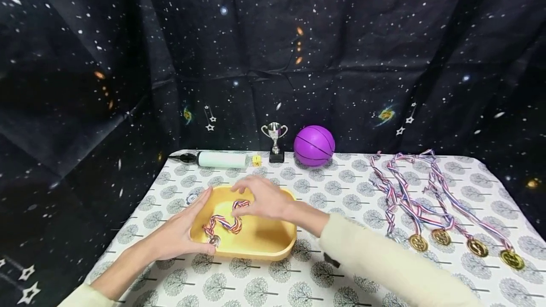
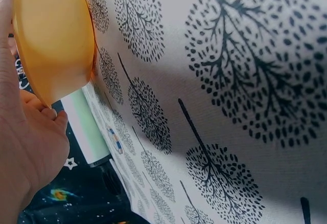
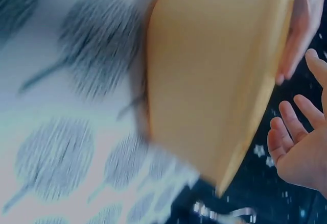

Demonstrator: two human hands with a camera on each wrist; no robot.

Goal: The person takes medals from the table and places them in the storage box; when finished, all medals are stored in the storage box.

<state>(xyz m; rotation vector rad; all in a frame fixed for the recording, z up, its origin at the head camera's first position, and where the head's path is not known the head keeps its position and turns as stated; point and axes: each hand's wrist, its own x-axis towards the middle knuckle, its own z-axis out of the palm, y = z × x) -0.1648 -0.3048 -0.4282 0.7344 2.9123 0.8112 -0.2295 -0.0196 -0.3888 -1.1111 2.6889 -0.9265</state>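
A yellow plastic bin (image 1: 273,240) stands at the front middle of the table. My left hand (image 1: 181,231) holds its left end, with the thumb at the near rim and the fingers at the far-left side. Inside the bin lies a silver-coloured medal (image 1: 214,240) on a red, white and blue ribbon (image 1: 230,224). Over the bin is my right hand (image 1: 264,198), its fingers bent and apart near the ribbon's upper end. The right wrist view shows that right hand (image 3: 301,137) beside the bin wall (image 3: 209,71) with nothing in its grasp.
Several gold-coloured medals (image 1: 441,237) with tangled ribbons (image 1: 403,193) lie at the right. Along the back are a pale green pump (image 1: 222,159), a yellow cube (image 1: 256,160), a silver trophy cup (image 1: 275,136) and a purple ball (image 1: 314,146). A small blue-and-white round item (image 1: 192,198) sits left of the bin.
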